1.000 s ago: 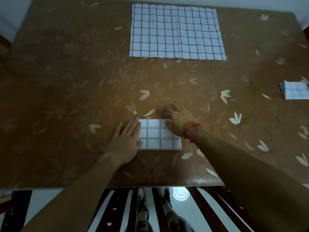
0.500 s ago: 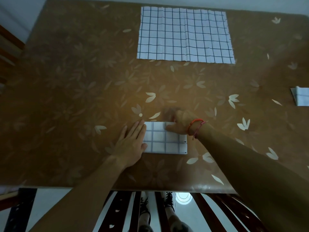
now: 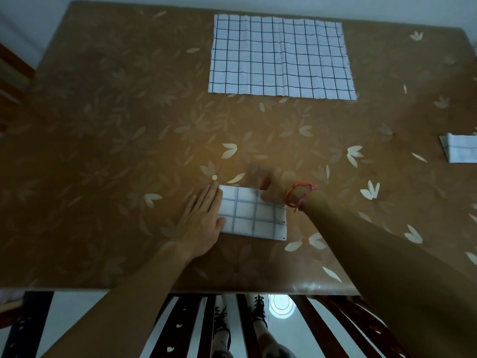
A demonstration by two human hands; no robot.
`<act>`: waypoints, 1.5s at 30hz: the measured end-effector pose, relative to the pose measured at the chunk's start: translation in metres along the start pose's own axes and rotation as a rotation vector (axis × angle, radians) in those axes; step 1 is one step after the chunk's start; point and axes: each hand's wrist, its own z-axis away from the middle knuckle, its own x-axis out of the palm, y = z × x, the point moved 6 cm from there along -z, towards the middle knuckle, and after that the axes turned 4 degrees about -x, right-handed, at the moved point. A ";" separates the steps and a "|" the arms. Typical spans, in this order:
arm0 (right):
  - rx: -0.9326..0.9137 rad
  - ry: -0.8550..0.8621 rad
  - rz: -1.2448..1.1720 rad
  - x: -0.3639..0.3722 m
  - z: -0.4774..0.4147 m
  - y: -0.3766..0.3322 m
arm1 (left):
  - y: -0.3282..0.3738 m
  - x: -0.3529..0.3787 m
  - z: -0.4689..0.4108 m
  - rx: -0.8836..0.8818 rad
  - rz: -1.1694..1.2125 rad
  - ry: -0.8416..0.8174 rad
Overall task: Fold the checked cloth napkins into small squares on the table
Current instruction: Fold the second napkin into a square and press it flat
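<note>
A small folded checked napkin (image 3: 251,215) lies near the table's front edge. My left hand (image 3: 201,220) lies flat with fingers together, pressing on the napkin's left edge. My right hand (image 3: 273,186), with red strings at the wrist, rests on the napkin's far right corner; its fingers are blurred and its grip is unclear. A large checked napkin (image 3: 281,56) lies spread flat at the far side of the table. Another folded napkin (image 3: 460,151) sits at the right edge, cut off by the frame.
The table (image 3: 116,125) wears a brown cloth with leaf prints. Its front edge runs across the bottom, with dark chair slats and a person's shoes (image 3: 240,321) below. A wooden chair (image 3: 10,81) stands at the left.
My right hand has slid a little toward the napkin's far right corner. My left hand stays flat on the left edge. The view has shifted slightly.
</note>
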 end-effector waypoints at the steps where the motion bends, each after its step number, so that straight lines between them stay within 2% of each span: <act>1: 0.011 0.082 -0.051 -0.003 0.002 0.004 | 0.003 -0.005 0.002 0.018 0.031 0.057; 4: 0.143 0.131 -0.284 0.006 0.005 0.032 | 0.008 -0.011 0.013 0.061 0.100 0.194; 8: 0.317 0.186 -0.737 0.030 0.036 0.060 | 0.016 0.000 0.029 0.142 0.095 0.188; 13: 0.454 0.209 -1.120 0.072 0.058 0.068 | 0.035 0.009 0.048 0.181 0.108 0.211; 17: 0.440 0.167 -1.348 0.097 0.071 0.060 | 0.050 0.015 0.054 0.239 0.130 0.270; 20: 0.422 0.148 -1.412 0.108 0.080 0.055 | 0.051 0.013 0.056 0.221 0.119 0.337; 26: 0.370 0.219 -1.165 0.111 0.092 0.062 | 0.045 0.013 0.065 0.235 0.036 0.372; 29: 0.207 0.243 -0.913 0.106 0.096 0.061 | 0.043 0.018 0.067 0.240 0.008 0.350; 34: 0.036 0.047 -0.849 0.115 0.105 0.056 | 0.043 0.016 0.069 0.251 -0.001 0.356; 35: 0.015 0.014 -0.786 0.116 0.107 0.056 | 0.043 0.015 0.069 0.252 -0.007 0.356; 37: -0.047 -0.024 -0.509 0.117 0.110 0.054 | 0.042 0.014 0.070 0.253 -0.014 0.361; 40: -0.180 0.114 -0.156 0.114 0.116 0.046 | 0.042 0.012 0.068 0.227 0.009 0.356; 42: -0.223 0.271 -0.125 0.110 0.114 0.048 | 0.041 0.010 0.066 0.201 0.027 0.349; 45: -0.209 0.372 -0.123 0.099 0.110 0.049 | 0.038 0.009 0.062 0.169 0.058 0.329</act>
